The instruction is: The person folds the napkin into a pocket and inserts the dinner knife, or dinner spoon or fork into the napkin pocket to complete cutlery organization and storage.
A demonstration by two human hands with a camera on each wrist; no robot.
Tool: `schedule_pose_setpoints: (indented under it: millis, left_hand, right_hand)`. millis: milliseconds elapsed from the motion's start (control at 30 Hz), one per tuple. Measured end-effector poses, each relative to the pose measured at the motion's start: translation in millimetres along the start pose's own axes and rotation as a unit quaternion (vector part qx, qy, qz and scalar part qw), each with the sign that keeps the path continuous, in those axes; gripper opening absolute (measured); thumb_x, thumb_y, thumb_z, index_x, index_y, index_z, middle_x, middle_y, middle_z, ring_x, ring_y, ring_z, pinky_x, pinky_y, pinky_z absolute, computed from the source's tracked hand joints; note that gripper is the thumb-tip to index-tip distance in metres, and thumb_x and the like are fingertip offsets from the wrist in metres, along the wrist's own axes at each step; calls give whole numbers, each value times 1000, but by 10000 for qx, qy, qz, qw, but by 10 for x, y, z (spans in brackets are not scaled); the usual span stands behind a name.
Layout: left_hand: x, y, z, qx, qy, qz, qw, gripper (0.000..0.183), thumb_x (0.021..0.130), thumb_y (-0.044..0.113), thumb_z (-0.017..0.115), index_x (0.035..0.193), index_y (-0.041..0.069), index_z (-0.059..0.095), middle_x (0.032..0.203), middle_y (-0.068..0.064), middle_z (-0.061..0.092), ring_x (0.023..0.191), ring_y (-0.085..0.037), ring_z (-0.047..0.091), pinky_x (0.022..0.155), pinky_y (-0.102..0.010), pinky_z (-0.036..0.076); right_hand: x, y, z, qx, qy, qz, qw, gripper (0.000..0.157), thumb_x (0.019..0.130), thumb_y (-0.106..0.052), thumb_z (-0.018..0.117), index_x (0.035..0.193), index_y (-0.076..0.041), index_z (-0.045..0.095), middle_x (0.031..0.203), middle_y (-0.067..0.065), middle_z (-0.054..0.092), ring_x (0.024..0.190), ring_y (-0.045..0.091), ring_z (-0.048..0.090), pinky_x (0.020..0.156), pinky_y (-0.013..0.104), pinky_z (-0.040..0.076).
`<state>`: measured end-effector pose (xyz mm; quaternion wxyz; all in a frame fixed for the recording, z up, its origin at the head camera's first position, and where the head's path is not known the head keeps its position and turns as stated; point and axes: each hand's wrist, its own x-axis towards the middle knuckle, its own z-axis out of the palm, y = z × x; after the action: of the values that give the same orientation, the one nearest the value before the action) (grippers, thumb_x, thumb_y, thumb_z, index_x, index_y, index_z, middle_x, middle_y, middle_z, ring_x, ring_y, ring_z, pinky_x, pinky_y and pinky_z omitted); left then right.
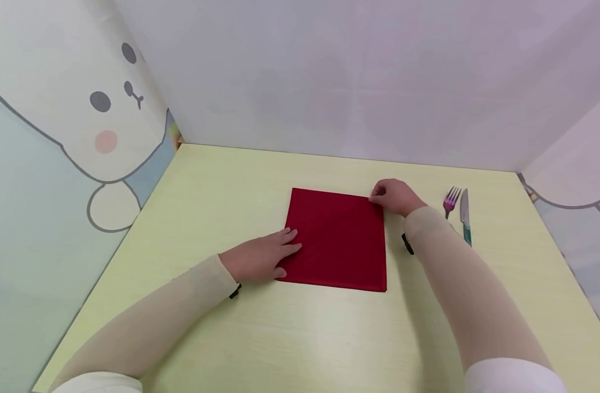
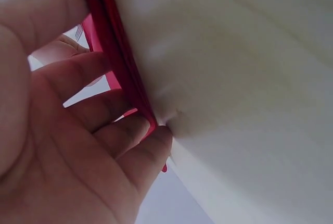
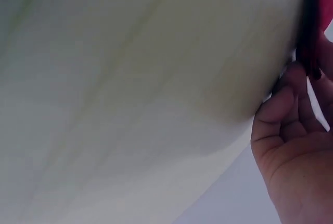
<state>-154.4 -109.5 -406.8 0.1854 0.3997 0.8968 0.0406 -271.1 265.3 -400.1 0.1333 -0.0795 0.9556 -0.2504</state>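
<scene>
A folded red cloth napkin (image 1: pixel 339 245) lies flat on the table, roughly square. My left hand (image 1: pixel 261 256) rests on its left edge, fingers spread and nearly straight. In the left wrist view, the fingertips of that hand (image 2: pixel 67 140) touch the layered fold of the napkin (image 2: pixel 122 52). At the far right corner, my right hand (image 1: pixel 397 196) pinches the cloth between thumb and fingers. The right wrist view shows its lower fingers (image 3: pixel 276 104) curled close to the tabletop, with the dark napkin edge (image 3: pixel 311 36) by the thumb.
To the right of the napkin lie a fork (image 1: pixel 450 202) and a knife (image 1: pixel 465 213) with a green handle, side by side. The right forearm partly covers the fork's handle. The pale wooden table (image 1: pixel 221 185) meets a hanging white curtain (image 1: pixel 329 82) at its far edge.
</scene>
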Motion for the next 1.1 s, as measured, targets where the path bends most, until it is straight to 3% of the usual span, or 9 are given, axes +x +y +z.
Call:
schedule_pose_setpoints:
  millis: [200, 367, 533, 800, 1100]
  left_hand:
    - [0, 0, 3, 31, 39, 17, 10000, 67, 100, 32, 70, 158, 10, 43, 168, -13, 26, 157, -28, 16, 114, -32, 40]
    - [6, -1, 40, 204, 285, 113, 9993, 64, 100, 33, 70, 155, 8, 48, 165, -13, 33, 154, -29, 24, 118, -35, 34]
    - [-62, -2, 40, 56, 668, 159, 9976, 57, 98, 30, 71, 148, 7, 56, 157, -12, 45, 148, -30, 38, 117, -38, 36]
    - [-271, 43, -22, -410, 1002, -13, 9941, 43, 95, 21, 74, 135, 6, 66, 143, -9, 59, 136, -28, 51, 111, -40, 43]
    - [-391, 159, 6, -573, 1300, 40, 9899, 38, 89, 14, 80, 126, 7, 71, 129, -3, 64, 123, -22, 59, 101, -35, 51]
  right_hand:
    - [-5, -18, 34, -341, 63, 127, 9993, 20, 102, -22, 64, 104, -3, 66, 103, 14, 66, 96, 31, 56, 87, 47, 46]
    - [-127, -32, 19, -897, -80, 116, 9959, 37, 103, -27, 63, 123, 4, 61, 118, 22, 64, 105, 36, 59, 95, 53, 48]
    - [-557, -136, 29, -1332, 23, -219, 9908, 57, 100, -29, 69, 140, 7, 51, 136, 27, 54, 123, 43, 53, 105, 59, 45]
    - [-1197, -192, 287, -1549, 148, -989, 9829, 61, 95, -30, 77, 140, 3, 54, 136, 20, 57, 125, 39, 54, 104, 56, 47]
    - [-1689, -263, 616, -1714, 78, -1406, 9751, 70, 83, -35, 88, 137, -1, 60, 137, 15, 59, 127, 36, 56, 104, 51, 49]
